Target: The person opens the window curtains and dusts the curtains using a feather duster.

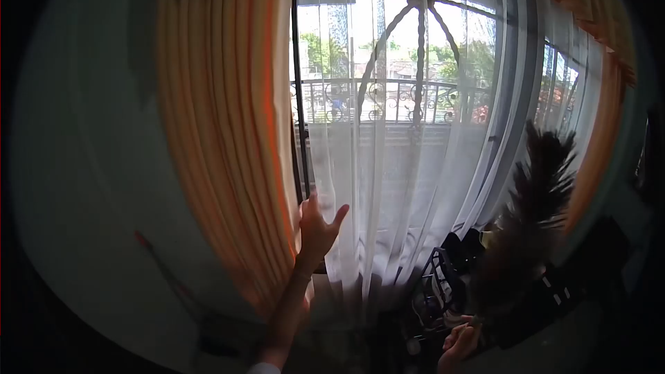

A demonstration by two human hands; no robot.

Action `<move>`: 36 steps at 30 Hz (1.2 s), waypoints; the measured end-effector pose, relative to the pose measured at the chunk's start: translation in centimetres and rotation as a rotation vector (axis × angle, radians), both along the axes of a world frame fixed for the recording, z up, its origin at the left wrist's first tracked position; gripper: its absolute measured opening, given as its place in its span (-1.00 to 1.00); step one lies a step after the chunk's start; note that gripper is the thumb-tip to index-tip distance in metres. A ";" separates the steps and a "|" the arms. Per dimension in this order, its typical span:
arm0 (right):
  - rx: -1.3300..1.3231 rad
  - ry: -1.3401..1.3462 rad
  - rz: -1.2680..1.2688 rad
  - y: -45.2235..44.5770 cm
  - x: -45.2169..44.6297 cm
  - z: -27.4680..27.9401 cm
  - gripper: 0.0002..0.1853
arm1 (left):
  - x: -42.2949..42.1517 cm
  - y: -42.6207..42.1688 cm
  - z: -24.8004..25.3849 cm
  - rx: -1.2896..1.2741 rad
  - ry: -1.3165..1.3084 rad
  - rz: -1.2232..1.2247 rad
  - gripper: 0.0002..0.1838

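Observation:
My left hand point(318, 230) reaches up to the gap between the orange curtain point(222, 111) and the white sheer curtain point(395, 180). Its thumb is spread away from the fingers and nothing shows in it. Whether the fingertips touch the sheer fabric, I cannot tell. Low on the right, my right hand point(460, 341) is closed round the lower end of a dark feather duster point(537, 201). The duster points upward, its feathers in front of the right part of the curtains. Most of its handle is hidden.
Behind the sheer fabric is a window with a dark frame point(302, 131) and twisted metal bars point(420, 48). A dark rack point(438, 284) holding shoes stands below the window, near my right hand. A red-tipped stick point(143, 239) leans against the left wall.

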State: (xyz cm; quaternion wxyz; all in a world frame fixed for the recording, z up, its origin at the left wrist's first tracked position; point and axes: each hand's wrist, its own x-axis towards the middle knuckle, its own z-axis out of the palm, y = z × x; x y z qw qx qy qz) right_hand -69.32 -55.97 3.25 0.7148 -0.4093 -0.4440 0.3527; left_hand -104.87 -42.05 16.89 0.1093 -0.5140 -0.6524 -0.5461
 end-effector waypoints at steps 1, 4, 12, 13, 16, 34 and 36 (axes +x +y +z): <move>0.004 -0.001 -0.008 0.4 -0.4 -0.4 -0.66 | -1.1 0.6 0.1 0.065 0.141 0.026 -0.59; -0.024 -0.429 -0.059 0.6 -2.8 2.6 -0.63 | -2.6 -0.1 -1.4 0.168 -0.181 -0.147 -0.64; 0.288 -0.219 0.087 10.2 -8.5 15.8 -0.77 | -8.7 -4.8 -3.5 0.194 -0.487 -0.216 -0.51; 0.303 -0.230 0.062 11.4 -9.4 19.4 -0.79 | -9.6 -5.4 -3.6 0.188 -0.561 -0.254 -0.51; 0.518 -0.408 -0.033 16.7 -10.7 28.3 -0.82 | -11.5 -7.5 -3.0 0.163 -0.578 -0.318 -0.52; 1.201 -2.197 -0.219 25.3 -6.8 17.8 -0.94 | -17.0 -10.2 -4.5 0.087 -0.614 -0.395 -0.30; 1.312 -2.196 -0.218 25.1 -6.6 18.3 -0.93 | -17.4 -10.2 -4.5 0.109 -0.610 -0.402 -0.32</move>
